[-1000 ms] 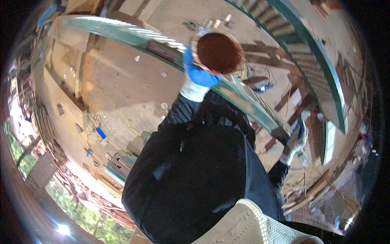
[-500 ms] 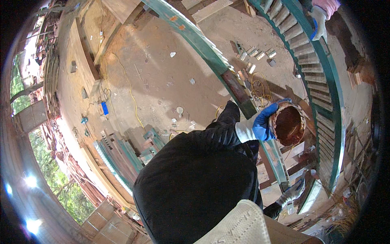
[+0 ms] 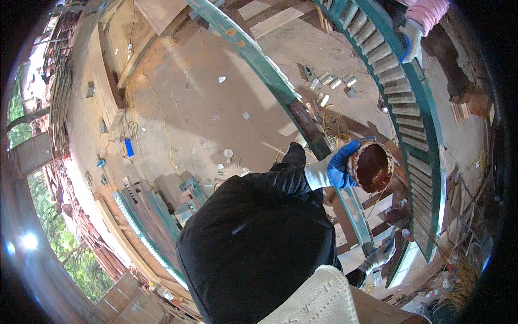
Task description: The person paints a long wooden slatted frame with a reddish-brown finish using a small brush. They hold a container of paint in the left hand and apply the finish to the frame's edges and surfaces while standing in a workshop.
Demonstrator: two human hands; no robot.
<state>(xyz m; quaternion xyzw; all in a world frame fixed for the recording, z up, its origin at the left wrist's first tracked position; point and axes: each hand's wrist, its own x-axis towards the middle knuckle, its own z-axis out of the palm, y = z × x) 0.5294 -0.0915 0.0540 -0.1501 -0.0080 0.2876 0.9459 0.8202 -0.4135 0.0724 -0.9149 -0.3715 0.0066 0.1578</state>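
My left hand (image 3: 335, 166), in a blue-palmed white glove, is wrapped round the side of a round open can (image 3: 373, 167). Dark reddish-brown stuff coats the can's inside, and its rim is crusted. Lower right, my right hand (image 3: 379, 256) wears a pale glove and is beside the end of a long green beam (image 3: 353, 208). Its fingers look bent, but what they hold is too small and unclear to name. The can is over the gap between that beam and a curved-looking green slatted frame (image 3: 418, 129).
Another person's gloved hand (image 3: 413, 40), below a pink sleeve (image 3: 429, 13), rests on the slatted frame's upper end. Small blocks (image 3: 329, 81) and a coiled yellow cord (image 3: 335, 129) lie on the floor. Green and brown boards (image 3: 154, 208) are stacked at left, near a blue box (image 3: 128, 147).
The whole view has shifted slightly, so most things appear further left. My left hand still holds the can, and the other person's hand stays on the slatted frame.
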